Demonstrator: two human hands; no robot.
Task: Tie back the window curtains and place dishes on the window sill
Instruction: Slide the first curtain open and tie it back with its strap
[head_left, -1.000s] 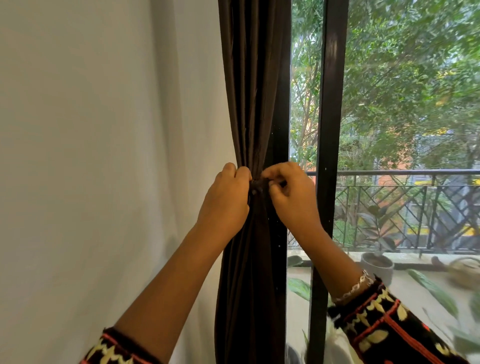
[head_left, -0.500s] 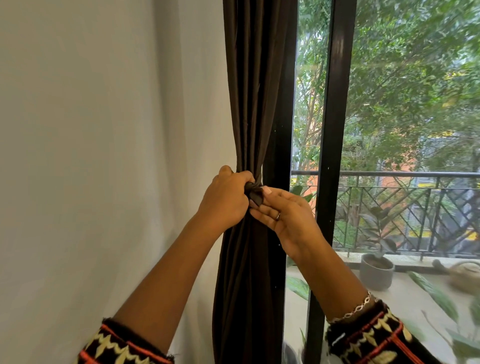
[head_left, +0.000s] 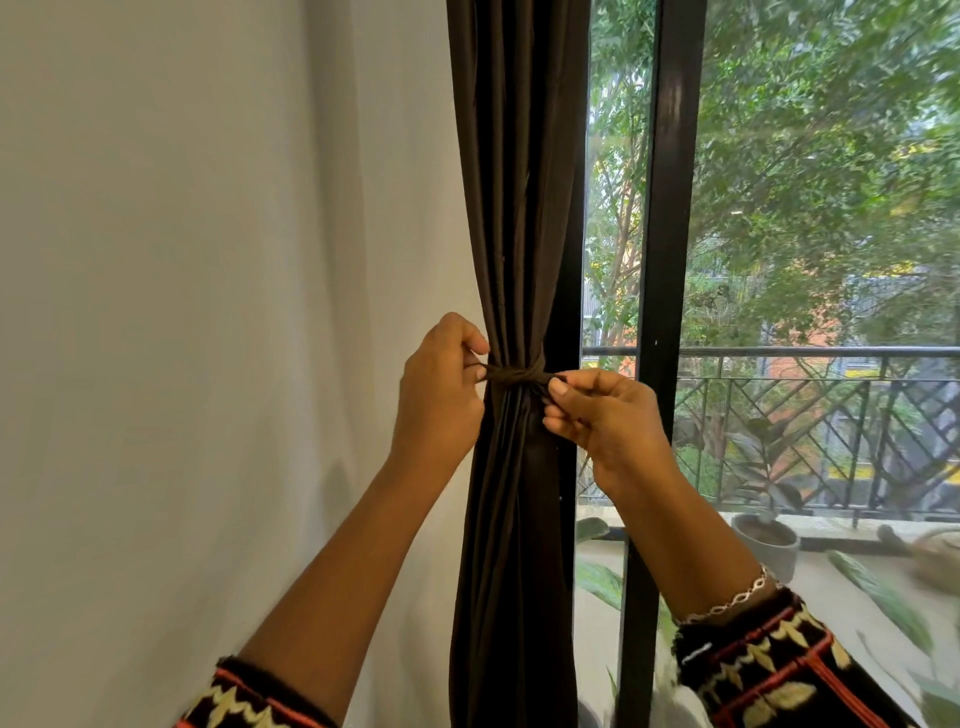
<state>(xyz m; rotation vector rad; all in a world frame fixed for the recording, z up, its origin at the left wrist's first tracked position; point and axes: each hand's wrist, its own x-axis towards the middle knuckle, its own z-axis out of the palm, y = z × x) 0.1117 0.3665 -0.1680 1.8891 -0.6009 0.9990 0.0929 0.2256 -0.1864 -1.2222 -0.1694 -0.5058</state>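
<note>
Curtain (head_left: 514, 208) of dark brown cloth hangs gathered into a narrow column, its left edge against the pale wall (head_left: 208, 260) and its right edge overlapping the black window frame (head_left: 670, 208). At its narrowest point a tie band (head_left: 517, 375) of the same dark cloth is wrapped round the curtain and draws the folds in. Above and below the band the cloth spreads wider.

The left hand (head_left: 441, 400) is on the wall side, its fingers (head_left: 470, 345) curled and pinching the left end of the tie band right at the curtain's edge. The right hand (head_left: 608, 415) is on the window side, in front of the strip of glass between curtain and frame. Its fingers (head_left: 561, 387) pinch the right end of the band between thumb and forefinger, with the others curled below. The hands are apart, with the gathered curtain between them.

Both forearms rise from the lower edge of the view, with dark patterned sleeves (head_left: 769, 670) near the elbows and a thin bracelet (head_left: 737, 597) on the right wrist. The wall stretches wide to the left of the left hand. Through the glass on the right a balcony railing (head_left: 831, 395) runs across, with a grey plant pot (head_left: 769, 540) near its foot and green trees beyond.
</note>
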